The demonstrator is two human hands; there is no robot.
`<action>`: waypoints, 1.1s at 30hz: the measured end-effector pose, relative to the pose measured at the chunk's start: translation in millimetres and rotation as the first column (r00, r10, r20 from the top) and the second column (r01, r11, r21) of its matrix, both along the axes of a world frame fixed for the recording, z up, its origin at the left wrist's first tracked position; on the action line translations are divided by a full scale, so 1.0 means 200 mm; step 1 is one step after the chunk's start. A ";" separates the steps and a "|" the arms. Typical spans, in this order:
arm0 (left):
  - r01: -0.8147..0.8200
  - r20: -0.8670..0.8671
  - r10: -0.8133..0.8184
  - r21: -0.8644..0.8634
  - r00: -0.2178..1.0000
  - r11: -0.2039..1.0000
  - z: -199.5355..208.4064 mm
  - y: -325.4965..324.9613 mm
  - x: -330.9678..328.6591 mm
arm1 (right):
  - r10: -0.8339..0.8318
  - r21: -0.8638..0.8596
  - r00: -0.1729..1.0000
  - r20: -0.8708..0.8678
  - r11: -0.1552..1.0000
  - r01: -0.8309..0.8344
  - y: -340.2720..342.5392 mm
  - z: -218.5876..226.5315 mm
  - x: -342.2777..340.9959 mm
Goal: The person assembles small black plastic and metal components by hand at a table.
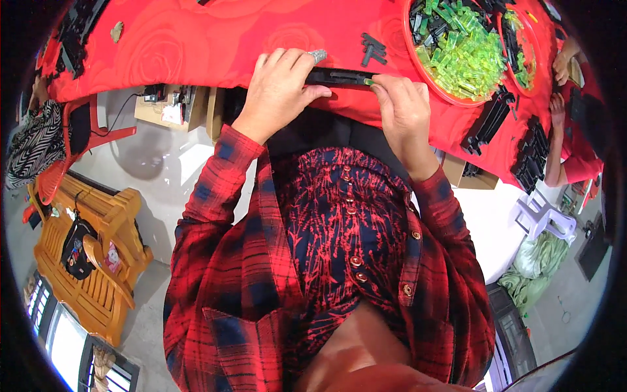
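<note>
My left hand (277, 88) is closed on the left part of a long, narrow black plastic piece (339, 77) at the table's near edge. Something silvery (318, 56) covers a fingertip of that hand. At the piece's right end, my right hand (403, 111) pinches a small yellow-green translucent plastic piece (369, 81), which touches or sits in the black one; I cannot tell which. A few short black plastic parts (373, 49) lie just beyond, on the red tablecloth (222, 46). To their right, a red basin (450, 98) holds many yellow-green pieces (467, 55) and some black ones.
Black plastic strips lie in stacks at the right edge (490, 121) and far left (78, 32). A second red basin (530, 39) stands by a co-worker's hands (560, 68). Cardboard boxes (166, 112) sit below the table; a wooden bench (85, 261) is at left.
</note>
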State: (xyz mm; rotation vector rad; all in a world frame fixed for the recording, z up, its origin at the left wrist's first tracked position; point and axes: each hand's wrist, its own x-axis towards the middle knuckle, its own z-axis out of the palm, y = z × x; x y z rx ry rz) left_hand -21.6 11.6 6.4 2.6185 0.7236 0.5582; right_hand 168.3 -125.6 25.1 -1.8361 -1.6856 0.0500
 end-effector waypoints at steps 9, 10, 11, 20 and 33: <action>-0.037 0.079 0.052 -0.181 0.995 0.983 -0.08 -0.02 -0.02 | 0.014 -0.010 0.999 0.045 1.000 -0.014 0.04 -0.05 0.01; -0.038 0.094 0.056 -0.184 0.994 0.982 -0.09 -0.02 -0.02 | 0.019 -0.011 0.999 0.045 1.000 -0.018 0.04 -0.05 0.01; -0.039 0.109 0.060 -0.187 0.992 0.982 -0.09 -0.03 -0.02 | 0.042 -0.008 0.997 0.060 0.999 -0.042 0.04 -0.05 0.02; -0.040 0.094 0.067 -0.268 0.993 0.963 -0.10 -0.01 -0.03 | 0.091 -0.048 0.988 0.129 0.995 -0.085 0.06 -0.06 0.02; -0.030 0.065 0.051 -0.288 0.997 0.957 -0.08 0.02 -0.02 | 0.057 -0.095 0.993 0.101 0.994 -0.047 0.08 -0.07 0.03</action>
